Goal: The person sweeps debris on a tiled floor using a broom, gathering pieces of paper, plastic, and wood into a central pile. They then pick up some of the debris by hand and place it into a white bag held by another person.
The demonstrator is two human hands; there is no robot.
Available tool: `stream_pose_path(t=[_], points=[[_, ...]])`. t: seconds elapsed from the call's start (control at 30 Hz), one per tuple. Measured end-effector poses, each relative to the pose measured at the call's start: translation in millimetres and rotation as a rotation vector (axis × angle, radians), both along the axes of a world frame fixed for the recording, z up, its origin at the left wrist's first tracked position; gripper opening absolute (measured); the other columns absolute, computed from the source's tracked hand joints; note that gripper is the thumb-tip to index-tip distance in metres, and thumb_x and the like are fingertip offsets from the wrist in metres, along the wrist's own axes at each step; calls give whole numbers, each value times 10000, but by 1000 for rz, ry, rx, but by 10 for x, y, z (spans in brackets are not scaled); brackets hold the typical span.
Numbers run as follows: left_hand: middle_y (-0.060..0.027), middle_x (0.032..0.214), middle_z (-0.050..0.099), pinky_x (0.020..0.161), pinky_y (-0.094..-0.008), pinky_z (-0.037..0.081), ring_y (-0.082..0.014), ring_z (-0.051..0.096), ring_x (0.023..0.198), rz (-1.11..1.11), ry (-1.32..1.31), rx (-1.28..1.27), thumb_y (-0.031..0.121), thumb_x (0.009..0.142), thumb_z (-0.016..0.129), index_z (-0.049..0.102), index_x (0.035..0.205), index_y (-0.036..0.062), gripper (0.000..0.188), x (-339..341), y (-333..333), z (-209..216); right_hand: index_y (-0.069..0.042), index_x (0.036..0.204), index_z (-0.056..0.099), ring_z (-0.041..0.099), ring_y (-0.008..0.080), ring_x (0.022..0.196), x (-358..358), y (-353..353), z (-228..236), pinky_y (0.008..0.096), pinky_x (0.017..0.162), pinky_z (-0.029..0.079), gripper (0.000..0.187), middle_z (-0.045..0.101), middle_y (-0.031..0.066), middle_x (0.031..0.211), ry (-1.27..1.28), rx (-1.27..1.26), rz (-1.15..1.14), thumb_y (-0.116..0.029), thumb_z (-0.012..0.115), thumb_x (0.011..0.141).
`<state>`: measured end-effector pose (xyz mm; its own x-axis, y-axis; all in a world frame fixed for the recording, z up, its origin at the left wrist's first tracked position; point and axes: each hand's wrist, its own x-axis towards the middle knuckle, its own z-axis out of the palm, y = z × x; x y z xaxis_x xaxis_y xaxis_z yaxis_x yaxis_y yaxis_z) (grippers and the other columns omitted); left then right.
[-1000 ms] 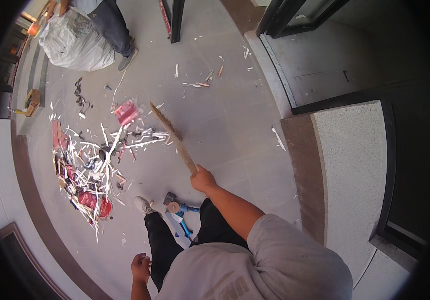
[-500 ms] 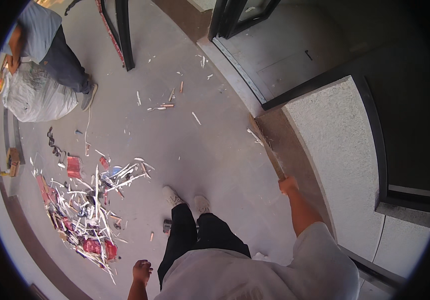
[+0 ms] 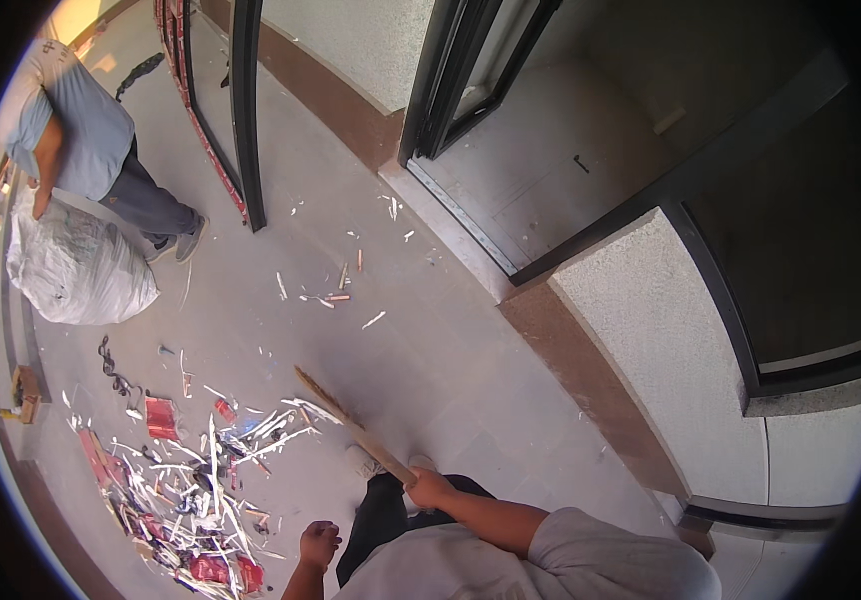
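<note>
My right hand [image 3: 430, 489] is wrapped round the near end of a long brown hand broom [image 3: 356, 428], which reaches forward and left across the floor. The broom's dark, frayed-looking far end [image 3: 308, 379] lies just right of a few white strips at the pile's edge. Low in front of my body, my left hand [image 3: 321, 543] hangs with its fingers loosely curled in, and I see nothing in it. To its left spreads a debris pile [image 3: 213, 490] of white strips, red scraps and dark bits.
Another person [image 3: 101, 140] stands far left, a hand on a bulging white sack [image 3: 81, 265]. An upright dark frame [image 3: 249, 120] stands beyond. Stray scraps [image 3: 336, 297] dot the floor ahead. A doorway sill [image 3: 466, 228] and white wall [image 3: 641, 300] run along the right.
My right hand has swung the broom from the wall's base on the right to in front of my feet, beside the pile. The other person now stands more upright by the sack.
</note>
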<state>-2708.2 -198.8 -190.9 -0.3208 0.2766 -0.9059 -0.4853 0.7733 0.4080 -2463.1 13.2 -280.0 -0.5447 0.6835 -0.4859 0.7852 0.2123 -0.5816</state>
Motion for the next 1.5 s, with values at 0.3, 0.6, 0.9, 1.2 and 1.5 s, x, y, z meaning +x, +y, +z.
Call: stream_pose_path(t=[0.3, 0.6, 0.9, 1.2, 1.5], points=[[-163, 1039, 682, 964, -422, 487, -290, 644, 1029, 24, -588, 342, 439, 1036, 462, 634, 1135, -19, 499, 134, 1472, 363, -106, 1500, 406, 554, 142, 504, -889, 1249, 2040, 305, 388, 390, 627, 619, 53, 776, 81, -1039, -245, -265, 603, 926], [-146, 913, 660, 872, -545, 540, -347, 657, 971, 79, -972, 271, 210, 788, 735, 645, 1013, 49, 291, -181, 4067, 937, -44, 1459, 426, 606, 181, 588, -638, 2829, 2538, 331, 493, 495, 644, 626, 92, 880, 696, -830, 35, -409, 621, 965], [-218, 970, 653, 819, -548, 579, -415, 688, 890, -239, -539, 15, 227, 961, 564, 510, 1095, 12, 259, -52, 6371, 1320, 2, 1198, 646, 659, 141, 762, 1470, 5378, 2899, 312, 714, 536, 319, 694, 113, 843, 680, 94, -677, -186, 680, 942], [-120, 756, 620, 530, -398, 566, -243, 642, 612, -789, -226, 91, 101, 885, 716, 560, 990, -13, 220, 705, 8995, 1432, 42, 1436, 445, 566, 206, 1139, 3152, 6760, 4686, 348, 948, 438, 638, 574, 114, 1281, 995, 854, -1033, -461, 419, 1043], [-153, 680, 604, 398, -420, 495, -248, 607, 465, -1109, -196, 282, 42, 774, 651, 538, 923, -33, 202, 1819, 12763, 596, -46, 1489, 441, 422, 364, 1412, 2350, 7586, 5001, 527, 1212, 255, 746, 493, 196, 1477, 1215, 712, -1279, -598, 395, 988]])
